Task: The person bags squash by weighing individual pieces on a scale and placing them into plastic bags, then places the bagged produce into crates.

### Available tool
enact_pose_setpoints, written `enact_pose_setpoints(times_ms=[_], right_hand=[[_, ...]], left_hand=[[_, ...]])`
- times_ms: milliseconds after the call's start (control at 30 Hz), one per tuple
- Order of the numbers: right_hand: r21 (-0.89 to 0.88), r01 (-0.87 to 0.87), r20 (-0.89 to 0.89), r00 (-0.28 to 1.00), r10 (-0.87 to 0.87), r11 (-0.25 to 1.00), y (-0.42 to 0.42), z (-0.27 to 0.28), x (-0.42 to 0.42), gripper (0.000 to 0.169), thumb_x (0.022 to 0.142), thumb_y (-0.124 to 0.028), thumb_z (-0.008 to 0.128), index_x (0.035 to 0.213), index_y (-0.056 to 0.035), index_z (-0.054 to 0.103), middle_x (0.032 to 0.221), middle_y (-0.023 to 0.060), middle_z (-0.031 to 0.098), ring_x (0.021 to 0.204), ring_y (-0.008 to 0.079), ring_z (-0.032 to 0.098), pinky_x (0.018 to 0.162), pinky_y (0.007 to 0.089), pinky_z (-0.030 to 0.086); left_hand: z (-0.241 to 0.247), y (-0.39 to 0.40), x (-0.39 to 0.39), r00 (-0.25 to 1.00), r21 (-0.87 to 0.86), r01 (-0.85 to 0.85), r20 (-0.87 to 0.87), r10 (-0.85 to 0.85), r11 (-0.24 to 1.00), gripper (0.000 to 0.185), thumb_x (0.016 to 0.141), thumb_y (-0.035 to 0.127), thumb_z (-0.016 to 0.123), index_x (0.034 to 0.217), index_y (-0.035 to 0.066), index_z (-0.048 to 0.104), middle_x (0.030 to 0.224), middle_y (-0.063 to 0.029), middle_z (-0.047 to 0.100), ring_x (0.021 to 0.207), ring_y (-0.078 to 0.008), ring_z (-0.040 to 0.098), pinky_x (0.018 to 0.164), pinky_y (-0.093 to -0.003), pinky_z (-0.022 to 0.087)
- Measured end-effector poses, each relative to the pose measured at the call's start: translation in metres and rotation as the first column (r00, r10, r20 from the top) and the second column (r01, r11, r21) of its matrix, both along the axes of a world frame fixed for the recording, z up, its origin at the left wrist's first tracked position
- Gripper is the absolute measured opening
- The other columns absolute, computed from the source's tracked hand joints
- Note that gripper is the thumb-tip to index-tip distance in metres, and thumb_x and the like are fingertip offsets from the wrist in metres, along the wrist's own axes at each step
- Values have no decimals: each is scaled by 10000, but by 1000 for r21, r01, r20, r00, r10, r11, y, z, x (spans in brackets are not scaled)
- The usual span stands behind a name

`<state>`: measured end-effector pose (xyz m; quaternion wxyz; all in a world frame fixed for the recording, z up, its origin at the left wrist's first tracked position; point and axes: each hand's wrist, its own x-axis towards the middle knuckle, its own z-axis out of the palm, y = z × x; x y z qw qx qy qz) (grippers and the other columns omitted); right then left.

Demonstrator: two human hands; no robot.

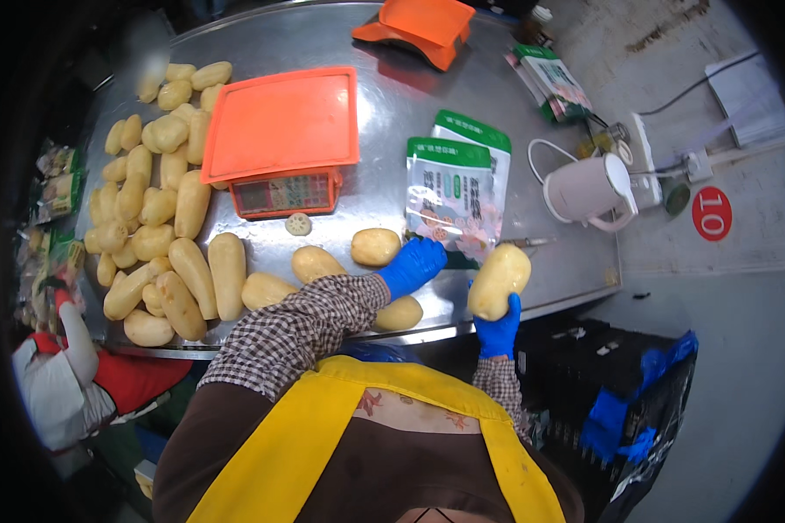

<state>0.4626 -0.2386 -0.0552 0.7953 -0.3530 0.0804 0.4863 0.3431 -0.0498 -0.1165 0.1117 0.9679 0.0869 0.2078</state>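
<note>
My right hand (pixel 498 330), in a blue glove, holds a peeled lotus root section (pixel 500 281) upright over the table's front edge. My left hand (pixel 413 267), gloved in blue too, has its fingers curled at the lower left corner of the front printed pouch (pixel 448 196). Whether it grips the pouch is hidden. A second pouch (pixel 500 157) lies partly under that one. Beside the left hand rests a short lotus root (pixel 375 246); another root (pixel 400 314) lies below the wrist. Behind the raised root, a knife (pixel 528 242) is partly covered.
An orange weighing scale (pixel 281 124) stands mid-table with a lotus slice (pixel 297 224) before it. Many peeled roots (pixel 150 206) pile up at left. Farther back is another orange scale (pixel 425 26). An electric kettle (pixel 589 189) and stacked pouches (pixel 553 82) stand right. A co-worker's arm (pixel 77 340) shows at left.
</note>
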Motion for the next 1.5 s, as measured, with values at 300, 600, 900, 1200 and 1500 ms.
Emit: enact_pose_setpoints(times_ms=[300,600,900,1200,1500], right_hand=[[24,-56,149,988,52,998,21,-9,-2,656,843,-431,544,1365,-78,361,1316,157,466,1190,317,460,1012,452,369],[-11,-293,310,908,282,956,75,17,8,638,843,-433,520,1358,-89,371,1312,128,481,1175,296,479,1004,442,358],[-413,-229,735,488,471,881,24,-47,51,550,912,-358,517,1326,-17,391,1284,141,500,1139,271,481,1003,410,363],[-152,-235,659,699,276,960,34,50,-11,670,806,-262,618,1378,-71,327,1318,125,449,1166,309,479,1005,451,370],[-229,-189,839,460,292,955,100,112,-39,676,792,-119,640,1384,-53,320,1289,115,469,1165,282,489,976,369,425]], left_hand=[[-8,-2,4,923,-519,145,378,74,842,109,779,131,553,706,78,615,669,-139,565,609,-299,575,553,-397,454],[59,32,10,971,-744,-170,-15,238,646,248,709,270,655,719,23,642,741,-218,618,731,-363,636,608,-438,493],[87,52,36,900,-871,-120,107,423,477,178,752,189,628,760,11,620,774,-198,586,711,-372,580,638,-430,457],[143,16,29,861,-429,55,477,175,901,139,725,136,611,768,25,539,786,-183,546,740,-391,566,634,-448,454],[196,29,-20,811,-150,-120,555,184,981,217,747,181,626,919,50,637,1110,-151,573,1022,-335,539,876,-444,429]])
